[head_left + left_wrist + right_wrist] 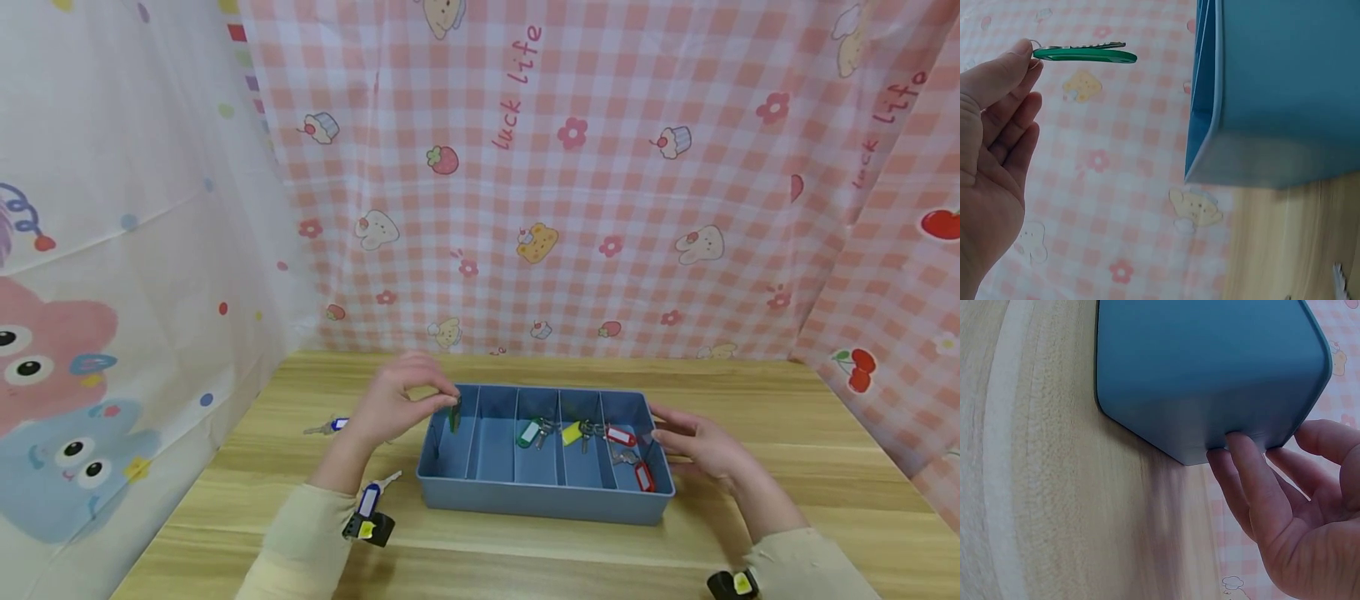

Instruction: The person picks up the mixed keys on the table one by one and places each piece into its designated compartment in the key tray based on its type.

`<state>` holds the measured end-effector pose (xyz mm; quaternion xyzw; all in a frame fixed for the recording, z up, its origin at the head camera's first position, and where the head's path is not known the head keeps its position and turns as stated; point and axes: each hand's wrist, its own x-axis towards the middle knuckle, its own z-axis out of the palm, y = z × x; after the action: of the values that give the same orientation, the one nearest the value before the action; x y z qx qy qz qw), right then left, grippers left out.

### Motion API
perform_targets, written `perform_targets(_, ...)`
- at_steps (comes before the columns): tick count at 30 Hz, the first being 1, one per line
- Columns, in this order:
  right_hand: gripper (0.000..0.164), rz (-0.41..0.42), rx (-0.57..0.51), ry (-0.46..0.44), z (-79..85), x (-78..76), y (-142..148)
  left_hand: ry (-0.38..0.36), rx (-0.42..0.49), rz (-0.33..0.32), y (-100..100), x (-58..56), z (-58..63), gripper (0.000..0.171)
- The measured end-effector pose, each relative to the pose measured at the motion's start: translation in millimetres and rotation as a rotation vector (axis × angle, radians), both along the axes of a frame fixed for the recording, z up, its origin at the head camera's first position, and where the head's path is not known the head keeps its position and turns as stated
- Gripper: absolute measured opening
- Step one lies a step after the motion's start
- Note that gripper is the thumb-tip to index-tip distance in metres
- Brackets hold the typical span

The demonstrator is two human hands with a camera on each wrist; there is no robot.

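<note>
My left hand (pixel 401 404) pinches the small metal ring of a green-tagged key (pixel 1085 55) between thumb and fingertips. The key and tag hang over the left end compartment of a blue divided tray (pixel 540 497). My right hand (pixel 701 446) touches the tray's right end, fingers fairly straight against the outer wall and thumb at the rim. Inside the tray, keys with a green tag (pixel 529 432) lie in the middle compartment. Keys with a yellow tag (pixel 572 432) are to their right. Two red tags (pixel 643 477) with keys lie in the right end compartment.
Left of the tray, a key with a blue tag (pixel 368 501) lies on the wooden table (pixel 480 558). Another blue-tagged key (pixel 322 428) lies farther back, partly hidden by the left hand. A checked pink curtain (pixel 600 192) hangs behind the table.
</note>
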<state>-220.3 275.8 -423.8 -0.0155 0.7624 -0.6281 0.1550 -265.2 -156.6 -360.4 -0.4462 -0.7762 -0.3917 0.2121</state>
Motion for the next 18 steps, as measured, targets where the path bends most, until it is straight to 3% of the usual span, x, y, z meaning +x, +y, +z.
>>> perform_targets(9,0.067,-0.004,-0.004,0.001,-0.9,0.2,0,-0.027,0.038,-0.01,18,5.9,-6.7,0.013)
perform_targets(18,0.067,0.007,-0.021,-0.001,-0.9,0.1,1,-0.038,-0.012,0.023,36,11.8,-6.3,0.01)
